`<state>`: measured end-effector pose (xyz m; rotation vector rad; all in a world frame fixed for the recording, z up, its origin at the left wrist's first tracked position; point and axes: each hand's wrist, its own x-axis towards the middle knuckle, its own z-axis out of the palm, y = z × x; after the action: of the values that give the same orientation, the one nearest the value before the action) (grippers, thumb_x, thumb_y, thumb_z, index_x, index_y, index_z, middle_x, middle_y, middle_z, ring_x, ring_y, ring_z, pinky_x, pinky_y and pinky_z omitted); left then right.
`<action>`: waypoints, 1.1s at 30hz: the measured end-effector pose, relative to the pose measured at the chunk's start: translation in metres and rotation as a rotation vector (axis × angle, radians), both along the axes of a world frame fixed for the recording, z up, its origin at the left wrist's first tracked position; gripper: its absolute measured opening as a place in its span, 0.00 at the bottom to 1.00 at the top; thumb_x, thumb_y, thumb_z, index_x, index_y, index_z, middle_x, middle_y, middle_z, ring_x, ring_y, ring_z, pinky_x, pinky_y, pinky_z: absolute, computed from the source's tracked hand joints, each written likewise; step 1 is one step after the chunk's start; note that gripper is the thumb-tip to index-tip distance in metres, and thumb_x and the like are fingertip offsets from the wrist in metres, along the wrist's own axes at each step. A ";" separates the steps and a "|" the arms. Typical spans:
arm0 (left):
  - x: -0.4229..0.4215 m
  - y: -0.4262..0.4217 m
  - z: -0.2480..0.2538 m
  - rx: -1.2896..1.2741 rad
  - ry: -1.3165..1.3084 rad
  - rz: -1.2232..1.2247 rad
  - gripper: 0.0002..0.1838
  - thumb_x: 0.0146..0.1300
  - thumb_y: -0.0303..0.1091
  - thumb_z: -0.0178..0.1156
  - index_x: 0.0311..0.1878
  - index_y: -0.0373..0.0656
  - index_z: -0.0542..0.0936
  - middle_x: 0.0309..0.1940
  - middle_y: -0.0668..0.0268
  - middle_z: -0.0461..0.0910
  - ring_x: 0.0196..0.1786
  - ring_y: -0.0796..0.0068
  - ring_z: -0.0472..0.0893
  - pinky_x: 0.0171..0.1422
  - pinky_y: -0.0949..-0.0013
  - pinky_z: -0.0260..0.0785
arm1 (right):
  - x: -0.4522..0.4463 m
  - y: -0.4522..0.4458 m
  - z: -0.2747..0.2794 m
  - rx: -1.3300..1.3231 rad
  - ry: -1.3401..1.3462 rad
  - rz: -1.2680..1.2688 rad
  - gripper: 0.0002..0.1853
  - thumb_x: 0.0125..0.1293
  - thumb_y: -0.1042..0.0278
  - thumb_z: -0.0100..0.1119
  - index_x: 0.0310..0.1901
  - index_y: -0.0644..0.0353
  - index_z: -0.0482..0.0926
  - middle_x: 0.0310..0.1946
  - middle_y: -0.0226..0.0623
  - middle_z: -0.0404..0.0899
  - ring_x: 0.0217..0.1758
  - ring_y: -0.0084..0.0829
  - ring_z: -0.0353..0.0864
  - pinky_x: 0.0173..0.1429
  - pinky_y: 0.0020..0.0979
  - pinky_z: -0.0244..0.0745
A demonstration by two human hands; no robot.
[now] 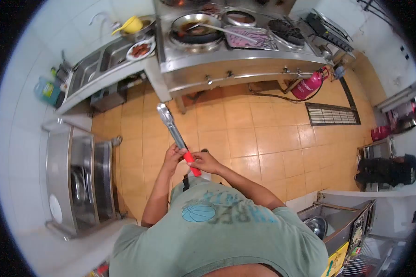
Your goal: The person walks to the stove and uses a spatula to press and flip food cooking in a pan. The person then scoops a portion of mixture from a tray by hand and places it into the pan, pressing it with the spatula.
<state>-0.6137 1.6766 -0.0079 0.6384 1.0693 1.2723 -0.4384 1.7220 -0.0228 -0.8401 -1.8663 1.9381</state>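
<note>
Metal tongs (pixel 173 129) with red handles are held in front of my waist, their closed tips pointing up and left over the tiled floor. On the left side, my left hand (pixel 173 156) has its fingers around the tongs where metal meets red. My right hand (pixel 204 162) grips the red handle from the right, just below. Neither hand touches the stove, which stands beyond the floor.
The stove (pixel 226 76) bears a pan (pixel 196 31) and a tray of sliced purple food (pixel 247 38). A plate of browned food (pixel 140 50) rests beside the sink (pixel 113 56). A steel trolley (pixel 60 171) is left; a pink gas cylinder (pixel 306 87) stands right. Another person (pixel 388 170) is far right.
</note>
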 end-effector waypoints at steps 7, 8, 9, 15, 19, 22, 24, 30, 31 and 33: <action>0.066 0.246 0.057 0.183 0.141 -0.421 0.17 0.57 0.29 0.63 0.48 0.36 0.72 0.43 0.62 0.78 0.48 0.75 0.76 0.55 0.72 0.68 | 0.090 0.184 0.051 0.120 0.001 -0.322 0.22 0.59 0.61 0.62 0.50 0.67 0.72 0.36 0.38 0.79 0.34 0.25 0.79 0.40 0.27 0.76; 0.083 0.271 0.069 0.199 0.081 -0.464 0.17 0.57 0.28 0.63 0.48 0.36 0.72 0.43 0.62 0.78 0.48 0.76 0.76 0.54 0.72 0.68 | 0.104 0.202 0.068 0.091 -0.021 -0.389 0.22 0.59 0.62 0.62 0.51 0.67 0.72 0.37 0.39 0.79 0.35 0.25 0.79 0.40 0.28 0.76; 0.102 0.296 0.080 0.220 0.016 -0.501 0.17 0.57 0.28 0.63 0.48 0.36 0.72 0.43 0.63 0.78 0.48 0.77 0.76 0.54 0.72 0.69 | 0.118 0.218 0.067 0.106 -0.022 -0.427 0.22 0.59 0.62 0.62 0.51 0.67 0.72 0.37 0.39 0.79 0.36 0.25 0.79 0.40 0.28 0.76; 0.187 0.436 0.077 0.264 0.045 -0.744 0.18 0.58 0.30 0.62 0.50 0.36 0.72 0.46 0.63 0.78 0.46 0.79 0.76 0.51 0.74 0.69 | 0.178 0.322 0.075 0.040 0.194 -0.707 0.20 0.60 0.66 0.61 0.50 0.66 0.72 0.39 0.39 0.80 0.41 0.27 0.80 0.46 0.27 0.75; 0.254 0.536 0.048 0.217 0.054 -0.788 0.21 0.59 0.32 0.62 0.55 0.36 0.70 0.51 0.62 0.75 0.53 0.75 0.74 0.60 0.70 0.65 | 0.263 0.425 0.044 -0.019 0.064 -0.591 0.24 0.57 0.67 0.64 0.54 0.65 0.68 0.42 0.40 0.79 0.41 0.25 0.79 0.43 0.26 0.75; 0.307 0.593 0.010 0.151 0.179 -0.755 0.26 0.61 0.34 0.60 0.60 0.37 0.65 0.58 0.59 0.69 0.60 0.72 0.69 0.64 0.66 0.61 | 0.341 0.499 0.028 0.142 -0.164 -0.710 0.27 0.55 0.68 0.66 0.55 0.65 0.67 0.39 0.39 0.78 0.37 0.24 0.79 0.41 0.26 0.75; 0.318 0.615 0.001 0.083 0.264 -0.829 0.28 0.63 0.36 0.58 0.63 0.39 0.62 0.61 0.59 0.66 0.63 0.71 0.65 0.66 0.65 0.58 | 0.402 0.546 0.012 0.330 -0.332 -0.815 0.29 0.53 0.67 0.68 0.55 0.67 0.67 0.37 0.38 0.77 0.37 0.26 0.78 0.36 0.25 0.75; 0.303 0.630 -0.027 -0.188 0.152 -0.899 0.29 0.66 0.43 0.53 0.65 0.40 0.60 0.62 0.60 0.65 0.65 0.68 0.63 0.67 0.65 0.56 | 0.516 0.652 0.008 0.534 -0.632 -0.777 0.29 0.53 0.62 0.68 0.52 0.72 0.70 0.34 0.46 0.77 0.28 0.30 0.81 0.25 0.28 0.77; 0.300 0.629 -0.033 -0.226 0.208 -0.873 0.29 0.66 0.44 0.52 0.65 0.40 0.61 0.61 0.60 0.66 0.65 0.68 0.63 0.67 0.65 0.56 | 0.522 0.666 0.001 0.483 -0.655 -0.759 0.31 0.54 0.60 0.67 0.53 0.72 0.68 0.38 0.48 0.76 0.28 0.33 0.81 0.26 0.29 0.78; 0.293 0.616 -0.052 -0.199 0.379 -0.739 0.29 0.62 0.45 0.56 0.64 0.46 0.64 0.57 0.63 0.71 0.58 0.65 0.70 0.61 0.66 0.61 | 0.522 0.680 -0.006 0.505 -0.673 -0.763 0.33 0.54 0.59 0.67 0.55 0.71 0.66 0.40 0.49 0.75 0.27 0.34 0.81 0.28 0.30 0.78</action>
<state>-0.3203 2.2926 -0.0600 1.0248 1.0953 0.4075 0.0832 2.4020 -0.0292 -1.8092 -1.7983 0.7216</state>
